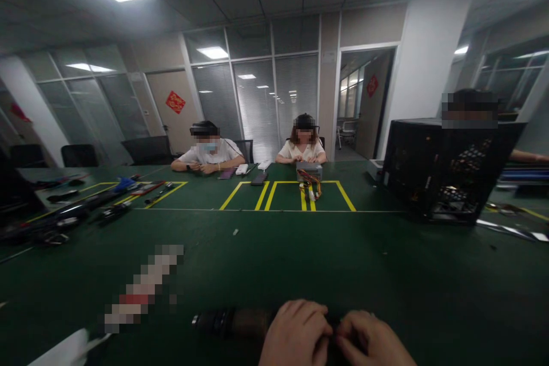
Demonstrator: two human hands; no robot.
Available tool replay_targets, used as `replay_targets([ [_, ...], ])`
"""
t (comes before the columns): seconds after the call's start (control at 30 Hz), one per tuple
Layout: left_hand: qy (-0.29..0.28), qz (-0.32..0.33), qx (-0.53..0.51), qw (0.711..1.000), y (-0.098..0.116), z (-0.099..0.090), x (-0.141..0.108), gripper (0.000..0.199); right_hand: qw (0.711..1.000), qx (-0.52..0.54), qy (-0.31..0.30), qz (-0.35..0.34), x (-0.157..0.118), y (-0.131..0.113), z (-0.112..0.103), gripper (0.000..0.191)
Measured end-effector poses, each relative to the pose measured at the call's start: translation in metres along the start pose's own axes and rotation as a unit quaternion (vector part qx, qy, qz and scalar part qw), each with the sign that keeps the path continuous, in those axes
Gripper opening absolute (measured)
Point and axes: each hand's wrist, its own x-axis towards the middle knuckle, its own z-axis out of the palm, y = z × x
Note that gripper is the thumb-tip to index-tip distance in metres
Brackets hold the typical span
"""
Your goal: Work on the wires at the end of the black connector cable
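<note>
A dark, long cylindrical object (231, 320) lies across the near side of the table, with a small shiny tip at its left end. My left hand (295, 331) is closed over its right part, fingers curled down. Close beside it, my right hand (373, 337) has thumb and fingers pinched together near the object's right end. What sits in that pinch is dark and too hidden to name. The fingertips of both hands nearly meet.
A blurred-out strip (146, 289) lies to the left, near a white object (60, 349). Black rods and tools (86, 203) spread at far left. A black computer case (412, 171) stands at right. Opposite, people sit by a power supply (309, 170) with loose cables.
</note>
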Motion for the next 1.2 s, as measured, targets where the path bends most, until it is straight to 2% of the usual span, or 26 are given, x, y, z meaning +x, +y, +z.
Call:
replay_targets([
  [0.17,-0.048,-0.044,-0.012,0.998,0.016,-0.014,0.0,0.02,0.997,-0.042,0.048,-0.038,-0.009,-0.014,-0.005,0.01],
  [0.33,-0.041,-0.07,0.001,0.997,0.031,-0.024,-0.003,0.026,0.984,-0.088,0.116,-0.106,-0.013,-0.029,-0.005,0.01],
  [0.43,-0.054,-0.046,0.014,0.997,0.039,-0.031,-0.004,0.034,0.988,-0.08,0.081,-0.104,-0.01,-0.032,0.0,0.013],
  [0.53,-0.058,-0.023,0.022,0.998,0.045,-0.038,-0.006,0.04,0.985,-0.133,0.067,-0.087,-0.008,-0.032,0.005,0.01],
  [0.67,-0.046,0.035,0.019,0.998,0.047,-0.04,-0.011,0.052,0.97,-0.207,0.055,-0.115,-0.012,-0.038,0.006,0.026],
  [0.77,-0.016,0.059,0.011,0.998,0.045,-0.037,-0.015,0.04,0.969,-0.223,0.04,-0.101,-0.02,-0.041,-0.002,0.041],
  [0.83,0.011,0.075,0.014,0.997,0.044,-0.034,-0.015,0.033,0.966,-0.237,0.044,-0.096,-0.029,-0.035,-0.016,0.046],
  [0.9,0.022,0.087,0.018,0.996,0.041,-0.033,-0.015,0.034,0.962,-0.258,0.051,-0.077,-0.044,-0.019,-0.037,0.045],
  [0.97,0.012,0.085,0.019,0.996,0.038,-0.032,-0.015,0.039,0.961,-0.268,0.062,-0.013,-0.068,0.008,-0.065,0.044],
  [1.07,-0.043,0.07,0.007,0.997,0.032,-0.031,-0.015,0.048,0.951,-0.261,0.11,0.124,-0.125,0.065,-0.11,0.041],
  [1.2,-0.119,0.053,-0.026,0.991,0.028,-0.026,-0.017,0.053,0.897,-0.232,0.181,0.33,-0.214,0.149,-0.167,0.041],
])
